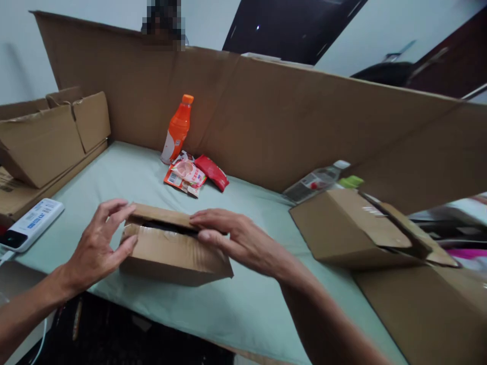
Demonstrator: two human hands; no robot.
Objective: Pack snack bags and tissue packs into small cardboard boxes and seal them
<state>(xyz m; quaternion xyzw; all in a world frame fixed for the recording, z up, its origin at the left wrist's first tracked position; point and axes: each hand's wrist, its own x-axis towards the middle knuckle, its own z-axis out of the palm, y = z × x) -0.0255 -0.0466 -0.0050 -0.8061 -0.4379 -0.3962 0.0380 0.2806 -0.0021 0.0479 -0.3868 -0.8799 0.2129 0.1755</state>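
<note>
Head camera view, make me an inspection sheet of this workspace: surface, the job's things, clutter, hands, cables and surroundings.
Surface: pale green cloth, lightly wrinkled.
Job's things: small cardboard box, dark gap between its top flaps; contents can't be made out.
Clutter: orange bottle behind snack packets; clear bottle at right; white device at left.
Hands: left hand at the small box's left end, right hand towards its right end; grip unclear.
Cables: white cable at the device's near end.
Surroundings: cardboard panel along the back, a person partly visible above it; larger boxes at left and right.
</note>
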